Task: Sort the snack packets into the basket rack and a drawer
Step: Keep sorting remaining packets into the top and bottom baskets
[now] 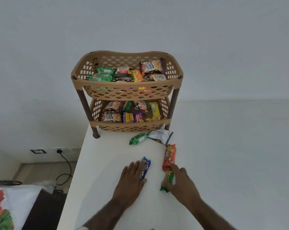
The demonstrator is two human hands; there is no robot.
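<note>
A tan two-tier basket rack (126, 93) stands at the far end of a white surface (97, 163), both tiers holding several snack packets. My left hand (131, 179) lies over a blue packet (145, 167), thumb curled against its near end. My right hand (180, 183) grips a green packet (168, 180), with a finger touching the near end of a red-orange packet (170, 156). Loose in front of the rack lie another green packet (138, 138) and a white packet (160, 135).
The white surface is narrow, with its left edge dropping to the floor. Down there are a wall socket with a black cable (64, 165) and a patterned cloth (9, 208) at the lower left. A plain wall rises behind the rack.
</note>
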